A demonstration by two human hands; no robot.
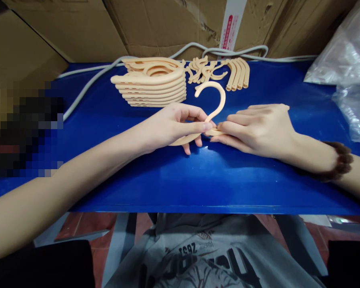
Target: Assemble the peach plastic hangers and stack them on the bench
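A peach plastic hanger [211, 102] with its curved hook pointing up lies between both hands at the middle of the blue table [198, 184]. My left hand [175, 126] is closed round the hanger's body, thumb on top. My right hand [255, 126] pinches the hanger's other side, fingers pressed together against it. Most of the hanger's body is hidden under the fingers.
A stack of peach hanger bodies [153, 82] sits behind the hands. Loose peach hooks [219, 72] lie to its right. White cables [234, 52] run along the back by cardboard boxes [168, 24]. Clear plastic bags [348, 60] fill the right edge.
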